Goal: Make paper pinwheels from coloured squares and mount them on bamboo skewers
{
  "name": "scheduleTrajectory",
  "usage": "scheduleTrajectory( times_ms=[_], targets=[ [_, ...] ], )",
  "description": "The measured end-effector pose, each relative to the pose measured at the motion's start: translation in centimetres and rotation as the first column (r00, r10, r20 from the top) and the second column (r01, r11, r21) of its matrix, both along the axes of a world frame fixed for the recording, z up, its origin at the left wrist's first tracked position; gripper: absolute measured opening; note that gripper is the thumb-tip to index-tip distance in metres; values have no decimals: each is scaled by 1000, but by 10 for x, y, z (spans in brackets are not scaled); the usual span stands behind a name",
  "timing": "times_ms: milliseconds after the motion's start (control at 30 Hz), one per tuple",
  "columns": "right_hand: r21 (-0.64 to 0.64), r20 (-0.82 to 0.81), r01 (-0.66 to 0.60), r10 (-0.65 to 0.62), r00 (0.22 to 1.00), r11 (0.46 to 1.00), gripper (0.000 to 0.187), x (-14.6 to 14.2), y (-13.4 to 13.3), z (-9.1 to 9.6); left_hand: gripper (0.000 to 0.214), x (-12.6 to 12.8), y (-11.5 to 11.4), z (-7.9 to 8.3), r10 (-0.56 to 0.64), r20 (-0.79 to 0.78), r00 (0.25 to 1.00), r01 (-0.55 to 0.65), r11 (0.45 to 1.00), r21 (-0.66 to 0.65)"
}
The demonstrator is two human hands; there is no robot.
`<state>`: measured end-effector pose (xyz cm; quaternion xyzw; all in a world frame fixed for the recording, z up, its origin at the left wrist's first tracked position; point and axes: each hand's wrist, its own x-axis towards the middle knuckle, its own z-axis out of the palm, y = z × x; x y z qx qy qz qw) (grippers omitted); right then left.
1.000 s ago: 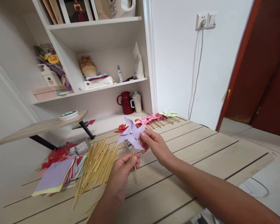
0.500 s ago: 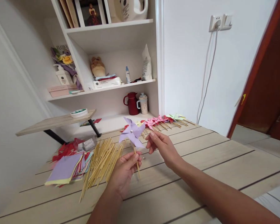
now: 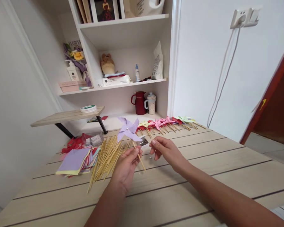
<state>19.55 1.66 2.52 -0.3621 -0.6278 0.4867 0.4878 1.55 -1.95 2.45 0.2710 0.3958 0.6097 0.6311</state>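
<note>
Lilac paper pinwheel [image 3: 131, 133] with 4 pointed blades and a small silvery centre pin [image 3: 127, 129] is held tilted above the pale wooden table with dark lines [image 3: 165, 192]. Its thin tan stick [image 3: 142, 163] is gripped between the thumb and fingers of the left hand [image 3: 126, 164]. The right hand [image 3: 165, 150] is apart from it, fingers loosely curled; I cannot tell whether they hold anything. Near both hands sits a small clear box with silvery pieces [image 3: 145, 146]. Loose tan sticks [image 3: 109, 159] lie left, beside stacked coloured paper squares [image 3: 73, 160].
</note>
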Motion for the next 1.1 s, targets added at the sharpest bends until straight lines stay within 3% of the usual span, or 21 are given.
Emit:
scheduleTrajectory(
  times_ms=[167, 367, 667, 1100],
  targets=[
    [-17, 158, -91, 93, 983, 996, 42, -5, 0, -8, 9, -1, 0, 1, 27, 24, 999, -27, 1000, -3],
    [-50, 231, -188, 195, 953, 981, 44, -6, 0, -12, 7, -3, -1, 4, 51, 60, 997, -51, 999, 2],
    [-219, 75, -461, 486, 871, 860, 51, -17, -5, -24, 6, -3, -1, 4, 74, 32, 997, -74, 997, 10],
    [-272, 22, -312, 330, 944, 910, 52, -22, -6, -20, 11, -4, 0, 1, 0, 17, 1000, 0, 1000, 31]
  ],
)
